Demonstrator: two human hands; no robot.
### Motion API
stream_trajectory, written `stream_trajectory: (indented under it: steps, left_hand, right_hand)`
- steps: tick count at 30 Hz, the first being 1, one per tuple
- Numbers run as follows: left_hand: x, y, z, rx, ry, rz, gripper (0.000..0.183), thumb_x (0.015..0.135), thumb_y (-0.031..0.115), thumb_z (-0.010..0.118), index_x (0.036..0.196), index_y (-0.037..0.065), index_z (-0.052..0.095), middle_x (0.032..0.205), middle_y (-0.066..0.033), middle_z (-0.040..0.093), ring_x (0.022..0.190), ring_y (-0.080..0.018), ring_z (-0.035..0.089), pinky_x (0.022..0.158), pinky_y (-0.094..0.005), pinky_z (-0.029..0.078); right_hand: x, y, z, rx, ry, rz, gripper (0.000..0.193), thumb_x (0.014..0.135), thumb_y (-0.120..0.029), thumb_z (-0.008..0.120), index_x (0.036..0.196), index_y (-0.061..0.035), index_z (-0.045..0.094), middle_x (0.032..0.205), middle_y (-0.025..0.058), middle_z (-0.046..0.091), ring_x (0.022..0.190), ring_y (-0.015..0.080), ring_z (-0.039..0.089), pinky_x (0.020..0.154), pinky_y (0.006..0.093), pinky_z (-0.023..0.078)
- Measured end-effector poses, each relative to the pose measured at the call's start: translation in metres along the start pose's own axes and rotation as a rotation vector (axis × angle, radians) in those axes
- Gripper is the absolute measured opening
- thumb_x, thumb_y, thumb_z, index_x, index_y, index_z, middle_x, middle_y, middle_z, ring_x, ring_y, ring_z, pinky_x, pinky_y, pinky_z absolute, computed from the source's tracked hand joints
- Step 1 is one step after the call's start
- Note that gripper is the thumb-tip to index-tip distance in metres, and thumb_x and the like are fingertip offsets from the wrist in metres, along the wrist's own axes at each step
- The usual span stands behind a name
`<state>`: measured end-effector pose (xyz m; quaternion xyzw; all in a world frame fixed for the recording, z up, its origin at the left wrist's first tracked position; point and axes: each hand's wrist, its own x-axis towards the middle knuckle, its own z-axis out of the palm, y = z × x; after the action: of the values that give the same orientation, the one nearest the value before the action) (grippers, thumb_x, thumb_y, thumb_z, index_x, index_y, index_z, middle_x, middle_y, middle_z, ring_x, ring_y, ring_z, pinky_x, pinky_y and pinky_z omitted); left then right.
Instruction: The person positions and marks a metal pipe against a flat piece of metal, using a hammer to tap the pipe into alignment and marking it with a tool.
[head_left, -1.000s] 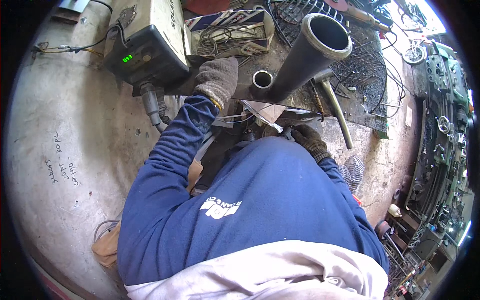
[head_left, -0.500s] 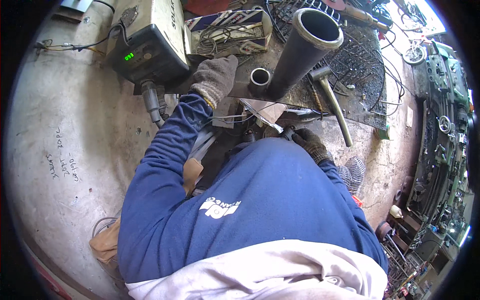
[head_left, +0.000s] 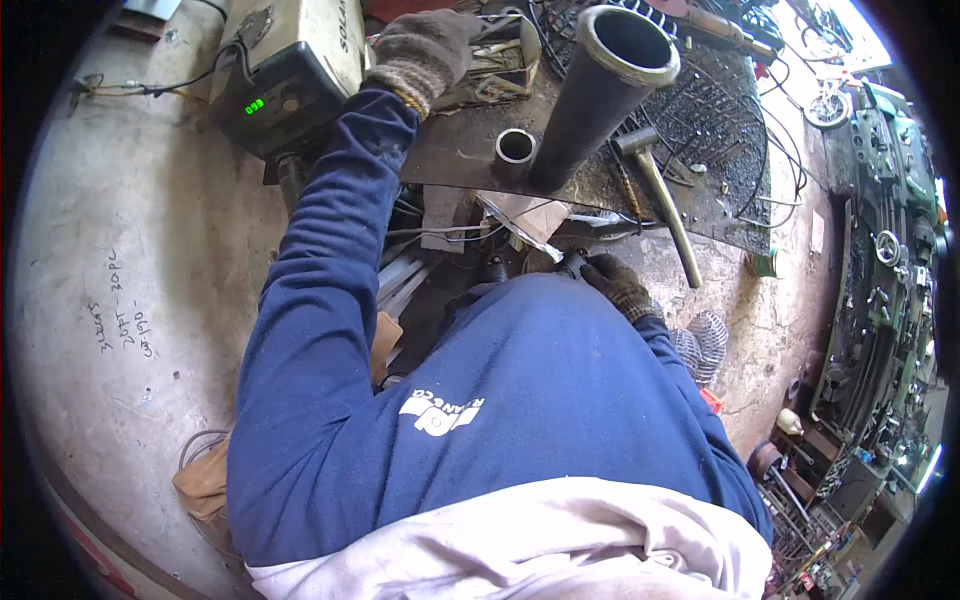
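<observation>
My left hand [head_left: 422, 58], in a grey-brown knit glove, reaches over an open cardboard box [head_left: 520, 72] of thin rods and wires. Its fingertips are at the box's far left part; whether they grip anything cannot be seen. Low by my lap, my right hand [head_left: 618, 287], gloved too, is closed around a dark object [head_left: 572, 263] mostly hidden by my shirt. On the metal table stand a tall, wide dark pipe [head_left: 605, 105] and a short pipe piece [head_left: 514, 150] beside it. A hammer [head_left: 662, 190] lies to their right, its handle past the table edge.
A boxy machine [head_left: 285, 85] with a green lit display stands left of the cardboard box. Dark debris [head_left: 715, 140] and cables cover the table's right part. Beneath the table edge sits a cardboard piece [head_left: 530, 218]. Green machinery [head_left: 890, 210] lines the far right.
My left hand has moved forward and up, from the near edge of the table beside the machine to over the cardboard box. My right hand has stayed by my lap.
</observation>
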<state>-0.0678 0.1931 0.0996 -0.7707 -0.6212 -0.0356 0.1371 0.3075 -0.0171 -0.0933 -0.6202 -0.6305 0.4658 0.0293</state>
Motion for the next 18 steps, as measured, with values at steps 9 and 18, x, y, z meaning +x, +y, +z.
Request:
stream_trajectory:
  steps: [9, 18]
  left_hand:
    - [-0.078, 0.000, -0.016, -1.127, 0.040, -0.158, 0.023, 0.090, 0.014, 0.063, 0.111, 0.008, 0.070, 0.098, -0.0131, 0.071, 0.089, -0.0313, 0.070, 0.084, -0.0401, 0.058]
    - [-0.104, 0.034, 0.040, -0.572, -0.013, 0.007, 0.028, 0.095, 0.019, 0.067, 0.120, 0.006, 0.071, 0.113, -0.0179, 0.072, 0.104, -0.0328, 0.070, 0.090, -0.0375, 0.057]
  right_hand:
    - [-0.006, 0.058, 0.018, 0.027, 0.028, 0.084, 0.059, 0.097, -0.053, 0.061, 0.126, -0.0029, 0.070, 0.121, 0.0218, 0.072, 0.116, 0.0388, 0.067, 0.100, 0.0452, 0.051]
    - [0.007, 0.054, 0.012, 0.004, -0.021, 0.053, 0.055, 0.097, -0.049, 0.063, 0.128, -0.0043, 0.069, 0.124, 0.0222, 0.070, 0.119, 0.0385, 0.066, 0.102, 0.0449, 0.051]
